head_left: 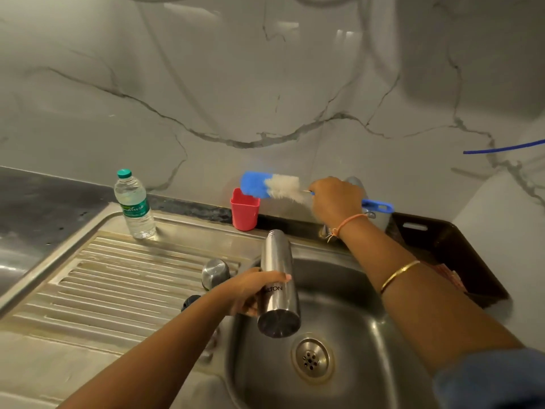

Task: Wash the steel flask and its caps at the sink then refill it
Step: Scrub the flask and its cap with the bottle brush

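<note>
**A:** In the head view, where is the steel flask (278,286) seen?

**B:** It is held up over the sink (368,320). It is tilted, with its flat bottom turned to the camera and its open mouth pointed up at the wall. The left grip (250,290) is wrapped round its middle.

**A:** And what is held by the right grip (336,202)?

**B:** The bottle brush (271,187) is grasped by its thin stem. The blue and white bristles are pointed left, just above the red cup (244,209) at the back of the table. The brush and the flask are apart.

**A:** Where are the caps found?

**B:** A steel cap (216,273) and a dark cap (190,302) are set on the draining board (118,278), just left of the flask.

**A:** What step is guessed?

**B:** Most likely the brush is to be put into the flask, so the inside can be scrubbed.

**A:** How is that done well?

**B:** The bristle tip should be lined up with the mouth first. Then it should be pushed in straight, so the stem is not bent. The flask should be held tight, because steel can be slippery when wet. It should be held low over the sink, so splashes are caught. The water bottle (134,203) at the back left is likely meant for the refill, so it should not be knocked.
</note>
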The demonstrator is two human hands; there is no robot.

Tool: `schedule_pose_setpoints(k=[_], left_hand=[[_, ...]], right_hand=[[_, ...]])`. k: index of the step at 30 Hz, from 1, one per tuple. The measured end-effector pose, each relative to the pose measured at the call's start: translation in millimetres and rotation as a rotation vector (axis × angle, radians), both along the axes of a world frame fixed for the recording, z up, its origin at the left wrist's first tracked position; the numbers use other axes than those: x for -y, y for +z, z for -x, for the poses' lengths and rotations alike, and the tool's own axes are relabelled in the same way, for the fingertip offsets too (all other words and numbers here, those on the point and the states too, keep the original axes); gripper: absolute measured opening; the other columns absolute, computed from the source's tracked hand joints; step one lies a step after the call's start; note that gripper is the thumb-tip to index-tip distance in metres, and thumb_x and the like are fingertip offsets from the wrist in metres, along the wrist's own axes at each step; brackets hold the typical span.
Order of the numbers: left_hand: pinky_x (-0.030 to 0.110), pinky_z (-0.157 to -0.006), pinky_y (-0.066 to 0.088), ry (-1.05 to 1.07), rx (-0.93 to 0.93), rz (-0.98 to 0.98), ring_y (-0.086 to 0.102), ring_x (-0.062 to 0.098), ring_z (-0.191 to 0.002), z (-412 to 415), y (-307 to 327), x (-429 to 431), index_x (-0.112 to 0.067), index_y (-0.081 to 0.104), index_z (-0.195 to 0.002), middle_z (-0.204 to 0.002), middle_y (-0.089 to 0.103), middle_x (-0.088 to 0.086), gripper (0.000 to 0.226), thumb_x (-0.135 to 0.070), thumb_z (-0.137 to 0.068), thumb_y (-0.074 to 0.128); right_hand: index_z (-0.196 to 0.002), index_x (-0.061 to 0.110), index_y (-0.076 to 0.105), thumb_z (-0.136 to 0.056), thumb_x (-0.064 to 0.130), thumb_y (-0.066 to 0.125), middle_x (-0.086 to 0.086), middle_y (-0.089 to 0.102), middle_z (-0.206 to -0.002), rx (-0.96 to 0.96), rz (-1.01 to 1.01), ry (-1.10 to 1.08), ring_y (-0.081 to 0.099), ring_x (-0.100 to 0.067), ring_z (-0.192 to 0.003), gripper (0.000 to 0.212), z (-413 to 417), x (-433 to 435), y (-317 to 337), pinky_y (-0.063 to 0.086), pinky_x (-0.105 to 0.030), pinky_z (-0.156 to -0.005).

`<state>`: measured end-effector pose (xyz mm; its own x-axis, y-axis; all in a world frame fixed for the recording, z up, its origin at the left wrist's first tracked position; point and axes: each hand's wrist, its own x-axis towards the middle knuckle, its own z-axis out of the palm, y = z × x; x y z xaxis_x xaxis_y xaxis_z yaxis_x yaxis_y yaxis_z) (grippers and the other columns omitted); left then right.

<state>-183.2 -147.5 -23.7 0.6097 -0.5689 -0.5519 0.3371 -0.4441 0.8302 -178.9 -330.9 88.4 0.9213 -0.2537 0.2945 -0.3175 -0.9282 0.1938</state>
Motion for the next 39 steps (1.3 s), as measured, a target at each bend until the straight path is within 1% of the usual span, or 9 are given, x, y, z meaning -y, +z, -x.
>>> schedule_pose_setpoints(k=[3, 6, 9, 12, 22, 29, 33, 36, 39], left_hand=[[0.031, -0.072, 0.056, -0.047, 0.036, -0.037, 0.063, 0.024, -0.093, -9, 4, -12, -0.019, 0.042, -0.13, -0.108, 0.059, 0.009, 0.061, -0.041, -0.08, 0.069], [0.032, -0.073, 0.057, -0.062, 0.04, -0.037, 0.066, 0.026, -0.095, -16, 6, -19, -0.019, 0.045, -0.13, -0.11, 0.062, 0.011, 0.065, -0.045, -0.076, 0.072], [0.038, -0.083, 0.058, -0.05, 0.02, -0.04, 0.068, 0.028, -0.094, -21, 5, -25, -0.019, 0.05, -0.126, -0.108, 0.066, 0.013, 0.065, -0.05, -0.074, 0.073], [0.042, -0.086, 0.056, -0.019, -0.025, -0.042, 0.07, 0.028, -0.093, -24, 3, -30, -0.017, 0.053, -0.121, -0.106, 0.068, 0.014, 0.07, -0.054, -0.067, 0.076], [0.033, -0.066, 0.056, 0.092, -0.194, 0.017, 0.07, 0.025, -0.079, -34, 10, -43, -0.008, 0.055, -0.117, -0.096, 0.071, 0.016, 0.091, -0.054, -0.041, 0.078], [0.029, -0.057, 0.054, 0.107, -0.273, 0.099, 0.068, 0.021, -0.064, -40, 13, -53, -0.004, 0.056, -0.118, -0.079, 0.071, 0.013, 0.08, -0.049, -0.055, 0.074], [0.031, -0.062, 0.056, 0.118, -0.264, 0.135, 0.069, 0.023, -0.069, -44, 10, -61, -0.004, 0.057, -0.117, -0.085, 0.072, 0.015, 0.083, -0.048, -0.051, 0.083], [0.034, -0.067, 0.055, 0.142, -0.257, 0.146, 0.069, 0.025, -0.074, -45, 9, -63, -0.004, 0.056, -0.118, -0.091, 0.072, 0.017, 0.081, -0.048, -0.055, 0.082], [0.032, -0.063, 0.055, 0.172, -0.239, 0.157, 0.069, 0.025, -0.072, -41, 12, -60, -0.004, 0.056, -0.116, -0.089, 0.072, 0.017, 0.078, -0.049, -0.055, 0.074]], right_hand=[[-0.104, 0.01, 0.063, -0.094, 0.01, 0.047, -0.01, 0.062, -0.099, -0.075, 0.066, 0.027, 0.061, -0.029, -0.089, 0.019, -16, -9, 6, 0.036, -0.033, -0.067], [-0.108, 0.007, 0.061, -0.093, 0.009, 0.049, -0.011, 0.061, -0.103, -0.126, 0.173, 0.029, 0.06, -0.029, -0.096, 0.019, -29, -18, 11, 0.037, -0.034, -0.068], [-0.111, 0.006, 0.06, -0.094, 0.012, 0.05, -0.012, 0.06, -0.105, -0.14, 0.205, 0.032, 0.06, -0.03, -0.097, 0.02, -42, -26, 11, 0.045, -0.036, -0.079], [-0.112, 0.006, 0.059, -0.095, 0.014, 0.049, -0.013, 0.059, -0.107, -0.142, 0.215, 0.04, 0.059, -0.03, -0.099, 0.022, -54, -29, 11, 0.044, -0.038, -0.085], [-0.093, 0.016, 0.064, -0.091, 0.018, 0.052, -0.006, 0.063, -0.088, -0.092, 0.506, 0.113, 0.057, -0.028, -0.093, 0.013, -95, -41, 25, 0.018, -0.058, -0.109], [-0.095, 0.015, 0.063, -0.091, 0.017, 0.052, -0.005, 0.063, -0.089, -0.092, 0.482, 0.107, 0.058, -0.027, -0.093, 0.013, -107, -45, 13, 0.02, -0.054, -0.109], [-0.091, 0.014, 0.066, -0.091, 0.008, 0.044, -0.006, 0.06, -0.079, -0.014, 0.465, 0.094, 0.057, -0.028, -0.089, 0.022, -99, -40, 30, 0.023, -0.047, -0.107], [-0.094, 0.011, 0.067, -0.091, 0.007, 0.043, -0.009, 0.066, -0.091, 0.07, 0.416, 0.098, 0.056, -0.03, -0.094, 0.024, -89, -36, 48, 0.022, -0.044, -0.107], [-0.091, 0.011, 0.065, -0.091, 0.007, 0.044, -0.01, 0.065, -0.089, 0.12, 0.397, 0.057, 0.056, -0.031, -0.094, 0.022, -75, -35, 62, 0.022, -0.043, -0.107]])
